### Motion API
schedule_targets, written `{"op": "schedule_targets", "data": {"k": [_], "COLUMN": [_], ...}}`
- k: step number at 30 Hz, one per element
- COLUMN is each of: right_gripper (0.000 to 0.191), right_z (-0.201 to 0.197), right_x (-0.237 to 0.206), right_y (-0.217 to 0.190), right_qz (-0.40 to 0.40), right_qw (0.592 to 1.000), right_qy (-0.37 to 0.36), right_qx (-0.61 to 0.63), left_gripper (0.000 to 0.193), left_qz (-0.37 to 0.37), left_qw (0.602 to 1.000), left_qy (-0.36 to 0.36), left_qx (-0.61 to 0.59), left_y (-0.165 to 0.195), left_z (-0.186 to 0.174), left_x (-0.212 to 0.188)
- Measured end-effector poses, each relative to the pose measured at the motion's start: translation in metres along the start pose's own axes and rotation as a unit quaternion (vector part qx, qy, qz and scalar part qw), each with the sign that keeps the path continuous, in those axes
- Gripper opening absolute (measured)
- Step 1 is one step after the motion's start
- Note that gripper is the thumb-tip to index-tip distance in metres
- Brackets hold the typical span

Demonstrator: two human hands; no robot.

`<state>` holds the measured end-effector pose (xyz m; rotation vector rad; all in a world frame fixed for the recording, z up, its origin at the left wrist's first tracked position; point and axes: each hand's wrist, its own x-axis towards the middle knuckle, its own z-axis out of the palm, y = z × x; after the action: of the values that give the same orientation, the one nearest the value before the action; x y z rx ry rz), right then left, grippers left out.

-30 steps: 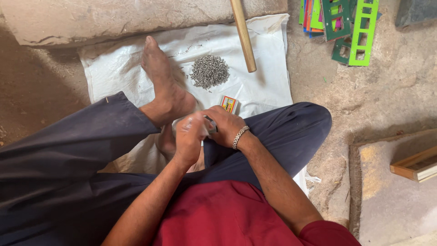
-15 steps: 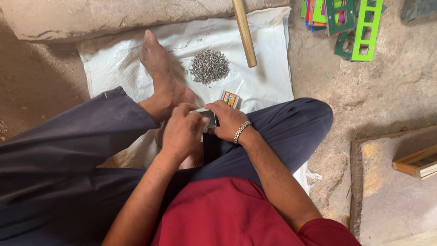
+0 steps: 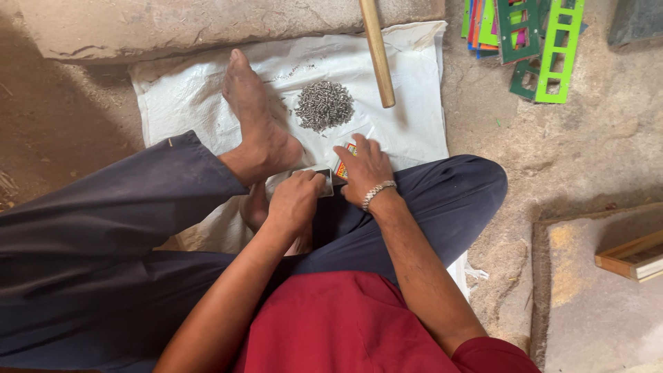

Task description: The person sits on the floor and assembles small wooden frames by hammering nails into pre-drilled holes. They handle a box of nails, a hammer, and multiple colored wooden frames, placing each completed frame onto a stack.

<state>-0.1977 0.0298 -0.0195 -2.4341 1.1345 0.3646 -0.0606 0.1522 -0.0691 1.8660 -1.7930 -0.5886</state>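
Sitting cross-legged on a white sack [image 3: 414, 124] spread over the floor, the person I'm watching through the head camera works over a small box [image 3: 322, 181]. Left hand [image 3: 295, 202] has its grip closed around that box, just beside the bare foot [image 3: 257, 117]. Right hand [image 3: 364, 168] rests fingers-down on a small colourful box [image 3: 343, 168], though I can't tell if it pinches it. A pile of small grey pieces [image 3: 324, 105] lies untouched beyond the hands, near a wooden stick [image 3: 377, 52]; by that pile, I judge most of the work still lies ahead.
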Motion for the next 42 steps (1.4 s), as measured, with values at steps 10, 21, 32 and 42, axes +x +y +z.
{"op": "schedule_targets", "data": {"k": [10, 21, 32, 42], "right_gripper": [0.083, 0.075, 0.069, 0.075], "right_z": [0.009, 0.003, -0.002, 0.011], "right_x": [-0.015, -0.024, -0.033, -0.027], "right_y": [-0.005, -0.013, -0.019, -0.023], "right_qz": [-0.044, -0.079, -0.218, -0.183], "right_qw": [0.989, 0.988, 0.960, 0.964], "right_qy": [0.119, 0.072, 0.098, 0.073], "right_qx": [0.071, 0.110, 0.145, 0.178], "left_gripper": [0.018, 0.033, 0.014, 0.020], "left_qz": [-0.062, -0.313, -0.256, -0.164], "left_qw": [0.989, 0.944, 0.965, 0.983], "left_qy": [0.131, -0.046, -0.031, 0.033], "left_qx": [-0.038, -0.092, -0.038, -0.080], "left_y": [0.021, 0.008, -0.012, -0.018], "left_z": [-0.044, -0.033, -0.008, -0.014], "left_x": [-0.008, -0.002, 0.006, -0.001]}}
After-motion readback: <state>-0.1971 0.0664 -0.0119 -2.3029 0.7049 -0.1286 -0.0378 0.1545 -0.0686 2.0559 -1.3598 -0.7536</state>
